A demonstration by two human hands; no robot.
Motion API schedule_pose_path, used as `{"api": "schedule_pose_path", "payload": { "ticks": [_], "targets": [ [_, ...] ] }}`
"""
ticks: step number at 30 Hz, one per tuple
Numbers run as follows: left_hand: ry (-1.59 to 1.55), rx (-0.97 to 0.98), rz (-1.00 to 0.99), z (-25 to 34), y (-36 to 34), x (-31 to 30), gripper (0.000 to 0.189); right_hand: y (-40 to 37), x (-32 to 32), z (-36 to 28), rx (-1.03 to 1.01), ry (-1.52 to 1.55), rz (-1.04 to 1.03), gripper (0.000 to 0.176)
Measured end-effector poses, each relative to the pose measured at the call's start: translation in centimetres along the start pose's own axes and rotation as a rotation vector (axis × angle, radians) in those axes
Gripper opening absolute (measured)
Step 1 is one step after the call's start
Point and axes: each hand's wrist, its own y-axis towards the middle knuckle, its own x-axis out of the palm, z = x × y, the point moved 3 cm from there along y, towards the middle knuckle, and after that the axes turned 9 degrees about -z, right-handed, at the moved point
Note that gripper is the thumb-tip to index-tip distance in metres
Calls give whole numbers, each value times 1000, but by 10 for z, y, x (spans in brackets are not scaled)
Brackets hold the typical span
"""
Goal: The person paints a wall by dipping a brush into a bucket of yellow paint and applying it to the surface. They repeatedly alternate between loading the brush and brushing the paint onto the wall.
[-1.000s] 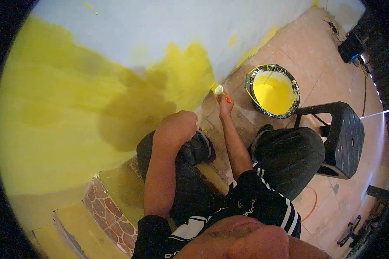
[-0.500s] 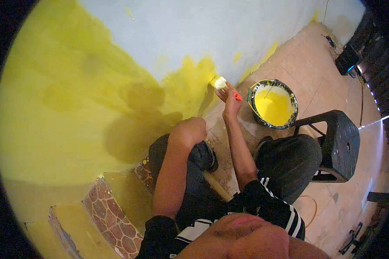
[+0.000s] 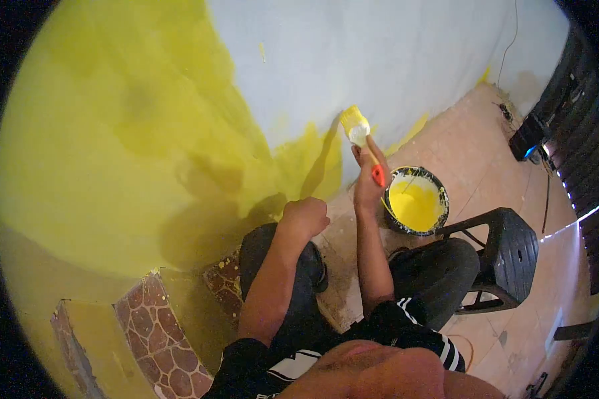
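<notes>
My right hand (image 3: 371,179) is closed round the handle of a paintbrush (image 3: 358,128). Yellow paint coats the bristles, which point up toward the wall, and the handle ends in red. Behind the brush is the wall (image 3: 393,60), white on the right and painted yellow on the left, with a ragged border between. My left hand (image 3: 306,218) is curled over by my left knee, its fingers folded and largely turned from view. A bucket (image 3: 444,199) of yellow paint stands on the floor just right of my right hand, its dark rim smeared with paint.
A black plastic stool (image 3: 509,259) stands to the right, beside my knee. Stone-patterned steps (image 3: 160,326) rise at the lower left. A dark device with a blue light (image 3: 527,141) sits on the tiled floor (image 3: 472,146) at the far right, near cables.
My right hand has lifted the paintbrush up from the wall's lower edge, so its bristles now show in full. The view has shifted a little.
</notes>
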Motion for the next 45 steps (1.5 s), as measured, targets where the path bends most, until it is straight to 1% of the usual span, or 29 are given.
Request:
{"api": "schedule_pose_path", "payload": {
  "ticks": [1, 2, 4, 5, 7, 8, 10, 11, 12, 14, 16, 18, 20, 22, 23, 24, 25, 26, 27, 29, 30, 31, 32, 33, 35, 38, 39, 40, 45],
  "targets": [
    [-10, -11, 3, 2, -3, 0, 34, -4, -2, 8, -38, -171, -26, 28],
    [-13, -7, 8, 1, -4, 1, 34, -9, -5, 17, -44, -174, -29, 28],
    [-28, 23, 131, 0, -4, -1, 35, -20, 0, 27, -113, -530, -103, 25],
    [-29, 24, 131, 1, -7, -3, 35, -25, 3, 34, -114, -531, -104, 25],
    [-184, 49, 16, 6, -15, -10, 34, -36, 16, 38, -256, -526, -168, 22],
    [-186, 46, 14, 3, -11, -4, 34, -43, 18, 40, -252, -526, -170, 22],
    [-204, 190, 153, 1, -1, 3, 37, -51, 23, 39, 28, -506, -278, 20],
    [-210, 191, 148, 2, 0, 5, 37, -54, 26, 30, 75, -515, -376, 19],
    [-242, 254, 151, 6, -4, 2, 38, -55, 26, 34, 79, -518, -376, 19],
    [-280, 315, 142, 11, -6, 1, 39, -62, 26, 39, -98, -300, -462, 16],
    [-385, 480, 247, 17, -7, -6, 40, -67, 18, 47, -54, -281, -531, 16],
    [-409, 453, 220, 24, -14, -21, 40, -67, 15, 46, -7, -250, -609, 16],
    [-437, 422, 186, 27, -13, -18, 40, -62, 15, 26, -84, -41, -613, 19],
    [-484, 574, 385, 28, -9, -16, 43, -59, 10, 25, -24, 14, -676, 19],
    [-492, 569, 374, 26, -7, -14, 43, -59, 9, 26, 29, 65, -742, 23],
    [-421, 471, 259, 24, -5, -12, 45, -57, 9, 21, 41, 64, -740, 23],
    [-351, 376, 142, 23, -5, -9, 46, -54, 11, 17, 133, 28, -738, 20],
    [-358, 374, 135, 25, -7, -8, 46, -51, 12, 19, 218, -7, -736, 16],
    [-293, 323, 169, 26, -9, -9, 48, -48, 12, 30, 225, -9, -737, 16],
    [-236, 270, 195, 27, -11, -12, 50, -44, 5, 51, 15, -104, -545, 15],
    [-239, 244, 174, 27, -11, -12, 51, -44, 4, 49, 27, -108, -545, 15],
    [-237, 222, 158, 26, -11, -14, 53, -40, 2, 47, 70, -197, -467, 14],
    [-240, 222, 155, 27, -11, -16, 53, -37, -1, 48, 113, -286, -388, 14],
    [-221, 218, 135, 27, -12, -17, 54, -33, -3, 52, 117, -287, -389, 14],
    [-203, 213, 107, 28, -13, -15, 55, -25, -10, 56, 2, -257, -291, 14],
    [-177, 221, 161, 29, -13, -15, 56, -13, -16, 46, -13, -369, -217, 16],
    [-181, 232, 172, 29, -13, -14, 56, -7, -17, 50, -98, -347, -188, 14],
    [-184, 241, 184, 29, -13, -14, 55, -5, -20, 54, -107, -345, -188, 14],
    [-201, 247, 216, 28, -10, -11, 55, -2, -28, 43, -29, -466, -129, 13]
  ]
}}
